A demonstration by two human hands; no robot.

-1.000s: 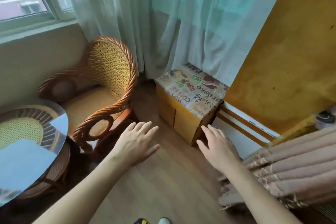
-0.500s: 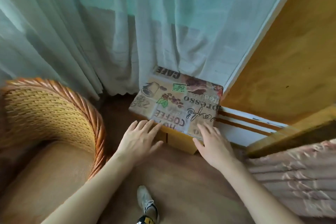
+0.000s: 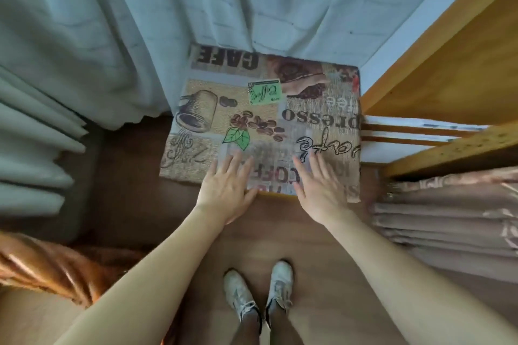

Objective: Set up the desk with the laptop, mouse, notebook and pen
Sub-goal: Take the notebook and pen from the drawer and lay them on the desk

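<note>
A low cabinet with a coffee-print cover point(image 3: 308, 98) stands on the floor straight ahead of me, its top bare. My left hand point(image 3: 228, 189) hovers flat over the cover's near edge, fingers apart and holding nothing. My right hand point(image 3: 318, 187) is beside it over the same edge, also spread and holding nothing. I cannot tell whether either palm touches the cover. No laptop, mouse, notebook or pen shows in view.
Pale curtains point(image 3: 140, 22) hang behind and left of the cabinet. A yellow wooden frame point(image 3: 448, 64) rises at the right, with striped bedding point(image 3: 448, 216) below it. A wicker chair's rim point(image 3: 42, 266) sits at lower left. My shoes point(image 3: 260, 294) stand on the wooden floor.
I have stepped up to the cabinet and my view has tilted down. Both hands have moved forward from above the floor to over the cover's near edge.
</note>
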